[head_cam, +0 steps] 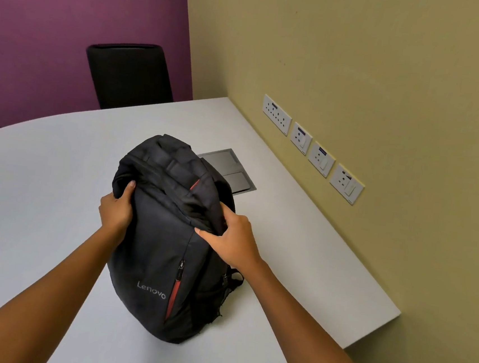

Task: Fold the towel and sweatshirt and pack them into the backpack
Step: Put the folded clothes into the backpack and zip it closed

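A black Lenovo backpack (161, 250) with red trim stands upright on the white table (42, 180), its front facing me. My left hand (116, 207) grips the fabric at the upper left edge of the bag, thumb on top. My right hand (230, 236) pinches the fabric at the upper right edge, near the zip line. The top of the bag looks bunched and partly open. Neither the towel nor the sweatshirt can be seen; what is inside the bag is hidden.
A grey cable hatch (233, 169) is set into the table just behind the backpack. A black chair (128, 75) stands at the far side. Several wall sockets (311, 147) line the yellow wall on the right, close to the table edge.
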